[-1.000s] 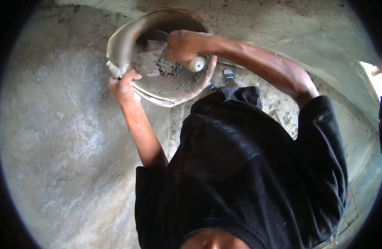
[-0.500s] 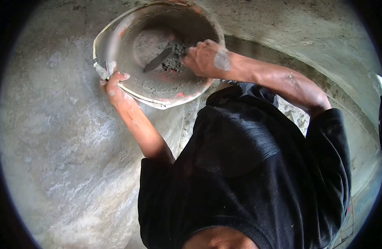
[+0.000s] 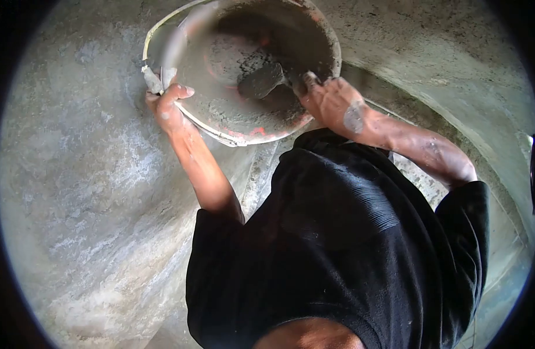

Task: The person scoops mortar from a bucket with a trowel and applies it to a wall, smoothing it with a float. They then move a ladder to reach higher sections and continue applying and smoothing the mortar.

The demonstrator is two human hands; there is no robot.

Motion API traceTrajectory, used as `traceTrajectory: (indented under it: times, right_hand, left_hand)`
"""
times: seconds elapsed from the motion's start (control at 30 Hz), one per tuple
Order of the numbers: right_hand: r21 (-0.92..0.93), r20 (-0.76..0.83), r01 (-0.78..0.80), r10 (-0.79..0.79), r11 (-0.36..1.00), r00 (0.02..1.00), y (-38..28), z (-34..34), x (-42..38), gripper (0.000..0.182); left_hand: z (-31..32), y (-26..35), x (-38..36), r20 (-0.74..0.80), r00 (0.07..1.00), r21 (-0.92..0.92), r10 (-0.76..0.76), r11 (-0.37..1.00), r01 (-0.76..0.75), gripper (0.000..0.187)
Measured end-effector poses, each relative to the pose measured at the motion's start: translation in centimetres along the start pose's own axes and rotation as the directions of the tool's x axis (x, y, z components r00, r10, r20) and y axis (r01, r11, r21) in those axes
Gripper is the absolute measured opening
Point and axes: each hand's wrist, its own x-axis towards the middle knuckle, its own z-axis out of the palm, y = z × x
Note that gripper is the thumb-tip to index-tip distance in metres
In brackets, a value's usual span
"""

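Observation:
A mortar-smeared bucket with reddish patches is tilted so that I look down into it. My left hand is closed around the left side of its rim, where the pale handle and its grip meet the edge. Inside, grey mortar lies on the bottom and coats the walls. My right hand is closed on the handle of a trowel at the bucket's right rim. The grey blade of the trowel lies flat over the mortar; its handle is mostly hidden by my fingers.
A rough grey cement wall fills the left side. More grey cement surface curves along the upper right, with a ledge below it. My black shirt takes up the lower middle.
My right hand has drawn the trowel back to the right and turned it so the blade's broad face shows. The bucket and my left hand have shifted slightly right and up.

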Motion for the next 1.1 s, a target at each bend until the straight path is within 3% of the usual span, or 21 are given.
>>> traceTrajectory:
  times: [0.03, 0.07, 0.13, 0.17, 0.2, 0.27, 0.3, 0.33, 0.4, 0.47, 0.57, 0.6, 0.67, 0.73, 0.77, 0.93, 1.0, 1.07, 1.1]
  right_hand:
    - [0.082, 0.171, -0.048, 0.033, 0.996, 0.985, 0.4, -3.4, 0.1, 0.046]
    - [0.073, 0.17, -0.04, 0.027, 0.997, 0.985, 0.1, -3.3, -0.4, 0.046]
    - [0.149, -0.079, -0.128, 0.141, 0.981, 0.987, 0.0, -3.2, -1.7, 0.053]
    - [0.427, 0.047, -0.211, 0.211, 0.88, 0.976, -0.5, -2.9, -1.2, 0.059]
    - [0.424, 0.051, -0.205, 0.203, 0.882, 0.978, -0.9, -3.4, -1.3, 0.059]
    - [0.722, -0.079, -0.086, 0.205, 0.687, 0.976, -1.4, -4.4, -1.9, 0.054]
    - [0.696, -0.194, 0.006, 0.179, 0.718, 0.964, -1.5, -3.7, -2.1, 0.054]
    - [0.694, -0.194, 0.004, 0.181, 0.72, 0.964, -2.0, -3.0, -2.1, 0.054]
    - [0.638, 0.012, -0.187, 0.233, 0.747, 0.972, -3.3, -2.4, -2.2, 0.054]
    - [0.618, 0.008, -0.171, 0.212, 0.767, 0.977, -4.0, -2.2, -2.6, 0.054]
    - [0.443, -0.036, -0.159, 0.195, 0.882, 0.98, -4.0, -0.7, -3.3, 0.055]
    - [0.359, 0.104, -0.202, 0.176, 0.911, 0.979, -3.1, -2.0, -3.4, 0.056]
    - [0.16, 0.223, -0.135, 0.097, 0.978, 0.97, -1.4, 3.3, -3.5, 0.057]
    - [0.09, 0.072, -0.141, 0.135, 0.986, 0.988, 0.7, 2.5, -2.5, 0.055]
    - [0.034, 0.072, -0.166, 0.163, 0.986, 0.984, 1.3, 1.2, -2.2, 0.053]
    - [0.111, 0.03, -0.246, 0.245, 0.963, 0.969, 0.9, -3.1, -2.6, 0.057]
    - [0.122, -0.098, -0.122, 0.134, 0.985, 0.986, 0.3, -1.9, -3.2, 0.058]
    - [0.127, -0.12, -0.052, 0.068, 0.991, 0.99, 0.2, 0.4, -3.5, 0.06]
    - [0.107, 0.107, -0.171, 0.16, 0.979, 0.981, 0.5, 1.5, -3.4, 0.063]
  left_hand:
    - [-0.3, -0.5, 0.1, -0.018, 1.0, -0.036, 0.004, 0.999, -0.005, 0.04]
    - [-0.3, -0.9, 0.3, -0.038, 0.999, -0.072, 0.008, 0.997, -0.011, 0.04]
    - [0.3, -1.1, 0.2, -0.03, 0.998, -0.119, 0.054, 0.991, -0.057, 0.036]
    - [0.8, -0.9, 0.0, -0.028, 0.997, -0.071, 0.068, 0.995, -0.07, 0.033]
    - [1.2, -0.6, -0.3, -0.022, 0.997, -0.021, 0.078, 0.997, -0.078, 0.03]
    - [2.1, -0.6, -0.4, -0.013, 0.994, -0.041, 0.105, 0.994, -0.105, 0.027]
    - [2.5, -0.6, -0.4, -0.026, 0.993, -0.019, 0.113, 0.993, -0.113, 0.027]
    - [2.8, -0.6, -0.4, -0.036, 0.992, 0.005, 0.12, 0.993, -0.12, 0.026]
    - [3.2, -1.1, -0.3, -0.036, 0.993, 0.004, 0.115, 0.993, -0.115, 0.024]
    - [3.6, -1.2, -0.3, -0.09, 0.988, 0.021, 0.122, 0.993, -0.12, 0.022]
    - [2.9, -1.8, 0.1, -0.096, 0.984, 0.012, 0.148, 0.989, -0.148, 0.023]
    - [2.9, -1.4, 0.0, -0.098, 0.984, 0.012, 0.149, 0.989, -0.148, 0.023]
    - [2.9, -0.5, -0.5, -0.075, 0.989, -0.01, 0.129, 0.991, -0.13, 0.025]
    - [2.6, -0.6, -0.5, -0.07, 0.99, -0.017, 0.124, 0.992, -0.125, 0.026]
    - [2.5, -0.9, -0.7, -0.058, 0.993, -0.03, 0.105, 0.994, -0.107, 0.026]
    - [2.0, -1.6, -1.2, 0.002, 0.999, -0.016, 0.049, 0.999, -0.049, 0.026]
    - [2.5, -1.5, -1.4, -0.03, 0.999, -0.026, 0.033, 0.999, -0.034, 0.025]
    - [2.4, -1.6, -1.1, -0.001, 1.0, 0.003, 0.01, 1.0, -0.01, 0.024]
    - [2.4, -1.4, -1.1, -0.003, 1.0, 0.011, -0.02, 1.0, 0.02, 0.023]
